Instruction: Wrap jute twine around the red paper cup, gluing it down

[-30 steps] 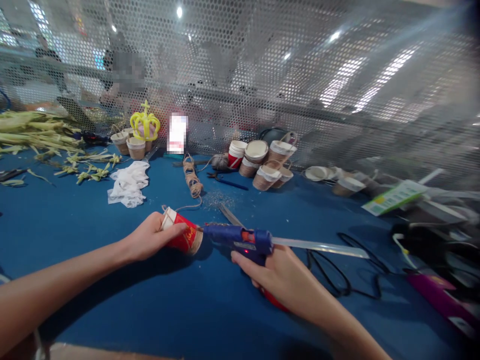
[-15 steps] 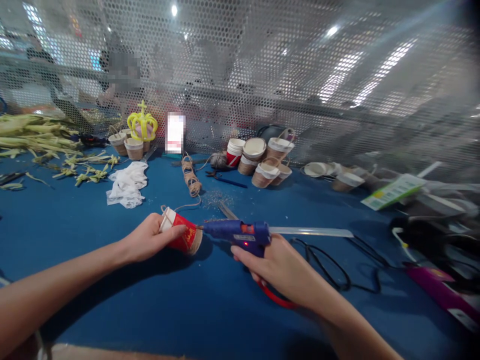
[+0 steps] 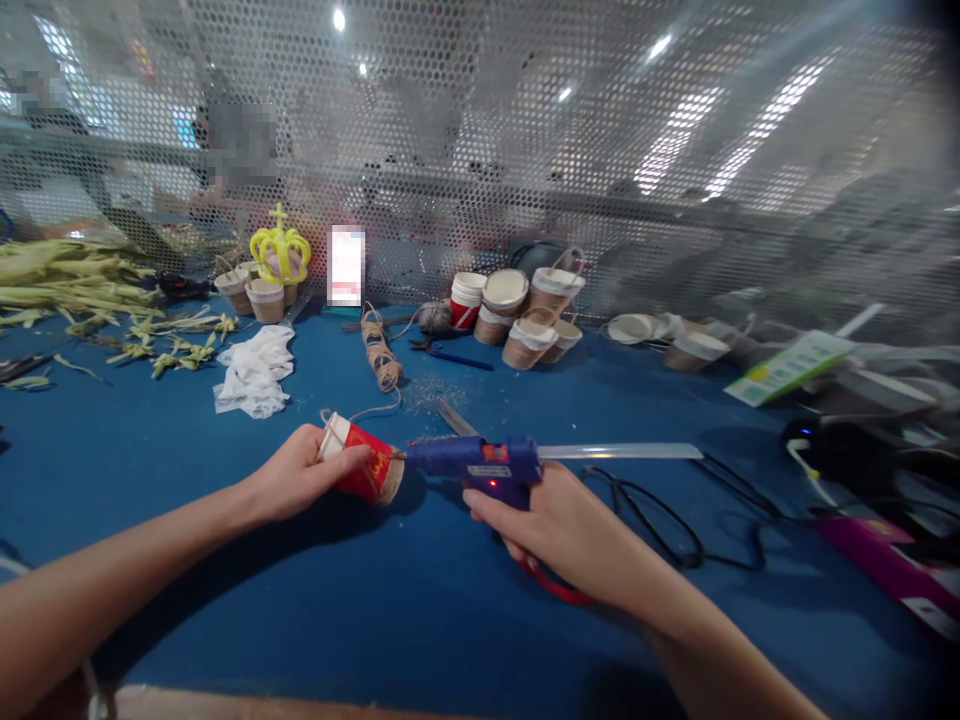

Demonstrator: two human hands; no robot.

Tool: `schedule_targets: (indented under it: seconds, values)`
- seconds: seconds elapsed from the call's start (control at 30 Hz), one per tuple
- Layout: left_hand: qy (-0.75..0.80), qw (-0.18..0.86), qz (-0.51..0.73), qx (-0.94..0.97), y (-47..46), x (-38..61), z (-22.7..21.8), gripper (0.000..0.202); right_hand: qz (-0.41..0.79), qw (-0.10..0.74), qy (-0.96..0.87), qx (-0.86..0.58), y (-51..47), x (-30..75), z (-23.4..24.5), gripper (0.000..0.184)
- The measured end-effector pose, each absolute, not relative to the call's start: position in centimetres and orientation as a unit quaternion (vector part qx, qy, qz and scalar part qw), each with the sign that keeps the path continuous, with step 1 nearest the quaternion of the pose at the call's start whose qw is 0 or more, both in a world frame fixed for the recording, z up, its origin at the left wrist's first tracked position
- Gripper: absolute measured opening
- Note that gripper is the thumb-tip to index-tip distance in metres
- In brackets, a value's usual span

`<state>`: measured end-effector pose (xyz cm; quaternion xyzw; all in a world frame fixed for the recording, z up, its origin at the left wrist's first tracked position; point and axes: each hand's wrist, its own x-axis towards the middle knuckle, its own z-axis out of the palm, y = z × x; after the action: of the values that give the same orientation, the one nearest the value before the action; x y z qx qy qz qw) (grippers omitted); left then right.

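Head view: a left hand grips one red paper cup, tipped above a blue table with its white mouth toward the left and its base wound in twine; a right hand is closed around one blue glue gun, a single clear glue stick jutting from its rear and its nozzle at the cup's base, though whether the two touch cannot be told; one strand joins the cup to one twine bundle beyond; the gun crosses in front of one metal blade, and the right hand covers part of a red loop.

Farther back stand five wrapped cups in a cluster, beside one stack of red-and-white cups, one ball of grey yarn and one pair of pliers; to the left lie one white cloth, one yellow crown over a group of at least three cups, and husks too many to count; one lit phone leans near a perforated screen; at right, a black cord loops near one purple box.
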<state>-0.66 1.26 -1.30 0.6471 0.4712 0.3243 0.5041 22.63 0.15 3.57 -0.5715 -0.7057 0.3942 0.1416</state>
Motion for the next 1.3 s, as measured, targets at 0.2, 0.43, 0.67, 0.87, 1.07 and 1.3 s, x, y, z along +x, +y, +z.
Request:
schedule_targets:
  seconds: [0.2,0.43,0.67,0.87,1.07,1.3]
  values:
    - [0.482,0.521,0.338,0.618,1.2,-0.4,-1.1,0.031,0.368,0.155,-0.723,-0.564,-0.5,22.5,3.8,0.031]
    - [0.474,0.528,0.346,0.615,1.4,-0.6,-1.5,0.032,0.345,0.146,-0.744,-0.553,-0.8,22.4,4.1,0.035]
    - [0.469,0.501,0.341,0.642,1.5,-0.8,-2.1,0.033,0.354,0.157,-0.721,-0.574,-0.1,22.3,3.7,0.029]
    - [0.468,0.484,0.337,0.658,1.5,-1.0,-2.3,0.035,0.354,0.164,-0.732,-0.558,0.4,22.2,3.4,0.034]
    - [0.475,0.501,0.354,0.631,1.7,-0.9,-2.2,0.033,0.299,0.148,-0.763,-0.554,-0.3,22.4,3.3,0.032]
    - [0.505,0.516,0.358,0.593,1.8,-0.8,-1.9,0.032,0.152,0.131,-0.838,-0.508,-0.8,22.7,3.0,0.021]
